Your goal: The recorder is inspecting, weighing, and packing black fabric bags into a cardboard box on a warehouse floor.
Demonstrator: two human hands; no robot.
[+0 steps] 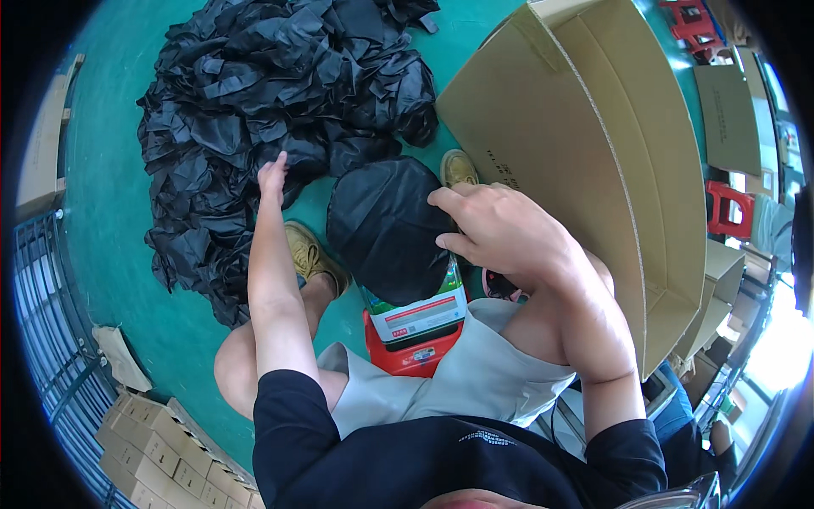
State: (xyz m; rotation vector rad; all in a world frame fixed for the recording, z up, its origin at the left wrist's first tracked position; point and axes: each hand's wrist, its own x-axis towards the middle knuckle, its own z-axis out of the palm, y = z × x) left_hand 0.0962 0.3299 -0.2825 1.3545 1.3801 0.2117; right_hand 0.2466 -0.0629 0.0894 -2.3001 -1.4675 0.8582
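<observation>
A round black fabric piece lies over the top of a white and green printed package between my legs. My right hand is at the right edge of this piece, its thumb and index finger curved and apart; the other fingers are partly hidden. Reaching forward, my left hand is over the near side of a large heap of crumpled black fabric. Its fingers point away from me, with nothing visible in them. Whether it touches the heap I cannot tell.
Below the package is a red stool. A tall open cardboard box stands close on my right. Stacked cartons and blue metal racking are at left. Another red stool stands beyond the box on the green floor.
</observation>
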